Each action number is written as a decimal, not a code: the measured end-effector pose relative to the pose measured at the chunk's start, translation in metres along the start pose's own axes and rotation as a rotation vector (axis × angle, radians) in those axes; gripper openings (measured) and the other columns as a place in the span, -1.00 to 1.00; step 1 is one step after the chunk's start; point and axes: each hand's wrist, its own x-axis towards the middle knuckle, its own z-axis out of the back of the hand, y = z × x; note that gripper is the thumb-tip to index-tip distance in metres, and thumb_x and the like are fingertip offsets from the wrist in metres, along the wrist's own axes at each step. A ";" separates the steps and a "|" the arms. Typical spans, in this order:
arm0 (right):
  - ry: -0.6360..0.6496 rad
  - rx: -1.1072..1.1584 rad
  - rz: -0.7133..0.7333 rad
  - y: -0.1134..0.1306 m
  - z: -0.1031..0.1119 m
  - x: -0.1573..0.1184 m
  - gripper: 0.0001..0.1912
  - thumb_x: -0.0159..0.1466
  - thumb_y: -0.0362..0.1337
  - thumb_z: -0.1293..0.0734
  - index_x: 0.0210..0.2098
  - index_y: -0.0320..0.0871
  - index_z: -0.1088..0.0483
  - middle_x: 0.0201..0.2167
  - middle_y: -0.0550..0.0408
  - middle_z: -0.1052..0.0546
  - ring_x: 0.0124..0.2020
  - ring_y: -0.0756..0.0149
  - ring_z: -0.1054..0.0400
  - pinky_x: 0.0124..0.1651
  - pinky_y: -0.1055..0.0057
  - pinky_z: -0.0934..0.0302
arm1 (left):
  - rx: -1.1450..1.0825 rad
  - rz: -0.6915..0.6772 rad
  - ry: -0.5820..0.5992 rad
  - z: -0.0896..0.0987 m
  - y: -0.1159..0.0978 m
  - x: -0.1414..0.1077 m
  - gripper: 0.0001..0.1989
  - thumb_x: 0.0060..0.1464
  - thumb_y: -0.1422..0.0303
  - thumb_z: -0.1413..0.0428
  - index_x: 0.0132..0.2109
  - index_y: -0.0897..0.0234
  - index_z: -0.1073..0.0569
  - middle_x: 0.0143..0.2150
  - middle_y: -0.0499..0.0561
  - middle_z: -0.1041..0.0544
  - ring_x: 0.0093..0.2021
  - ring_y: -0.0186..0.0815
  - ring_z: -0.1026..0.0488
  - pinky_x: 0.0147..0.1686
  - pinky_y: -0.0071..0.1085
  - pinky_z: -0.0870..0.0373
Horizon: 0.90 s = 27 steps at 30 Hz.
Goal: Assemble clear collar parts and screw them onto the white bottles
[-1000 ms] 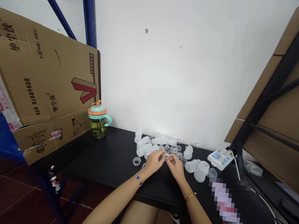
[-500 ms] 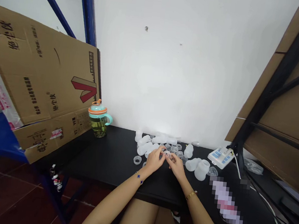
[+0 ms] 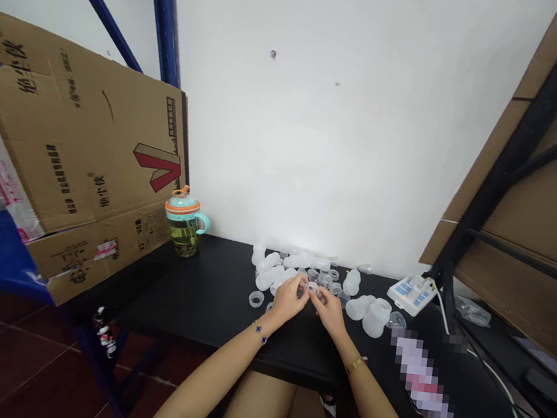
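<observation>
Between my two hands, just above the black table (image 3: 211, 315), is a translucent plastic ring (image 3: 312, 286). My left hand (image 3: 289, 297) pinches its left side, and my right hand (image 3: 328, 307) has its fingers closed on the right side. A similar loose ring (image 3: 256, 298) lies flat to the left of my left hand. Behind the hands, milky plastic bottles (image 3: 269, 277) lie in a heap with several clear rings and caps (image 3: 333, 286). To the right of my right hand, a wide-necked bottle (image 3: 377, 317) stands beside another lying bottle (image 3: 358, 307).
A jug with an orange and turquoise lid (image 3: 182, 225) stands at the back left, beside a large cardboard box (image 3: 90, 140). A white power strip (image 3: 410, 294) with a cable lies at the right. A pixelated patch (image 3: 422, 380) covers something on the table's right side.
Both hands stay almost in place around the ring, with only slight finger movement. The things on the table lie as before.
</observation>
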 end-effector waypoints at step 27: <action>-0.043 -0.150 0.080 -0.001 0.000 -0.001 -0.57 0.33 0.06 -0.23 -0.50 -0.10 -0.35 -0.61 0.16 -0.39 -0.57 0.31 -0.25 -0.48 0.44 -0.04 | -0.006 0.021 -0.008 0.000 -0.002 0.001 -0.78 0.06 0.48 -0.09 -0.12 0.16 -0.41 -0.34 -0.08 -0.52 -0.29 -0.26 -0.48 -0.25 -0.39 -0.37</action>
